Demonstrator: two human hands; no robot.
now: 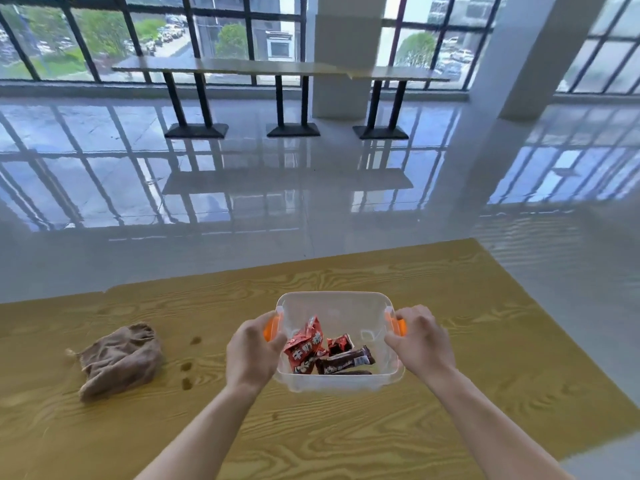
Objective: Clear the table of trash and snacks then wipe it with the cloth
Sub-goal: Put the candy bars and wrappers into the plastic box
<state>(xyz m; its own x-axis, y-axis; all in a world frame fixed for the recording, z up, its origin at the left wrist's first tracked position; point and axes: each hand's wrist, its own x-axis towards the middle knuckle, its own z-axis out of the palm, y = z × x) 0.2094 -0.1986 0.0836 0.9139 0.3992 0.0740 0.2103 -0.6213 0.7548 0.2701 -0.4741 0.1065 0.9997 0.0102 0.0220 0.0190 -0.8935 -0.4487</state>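
Desk [450, 341], yellow wood-grain. Clear box [332, 304], mid-desk; left hand [251, 355] and right hand [420, 341] each curled round an orange handle [401, 325]. Cloth [119, 362], brown, crumpled, on desk left of box, apart. Snack packets [304, 344], red and brown, inside box. Dark spots [187, 367] on desk between cloth and box

- Probably a canteen or break hall.
- Top of frame: long counter [277, 68] on black pedestal legs along the window wall [104, 36].
- Centre: glossy floor [242, 188]; bottom: wood-grain table [450, 341].
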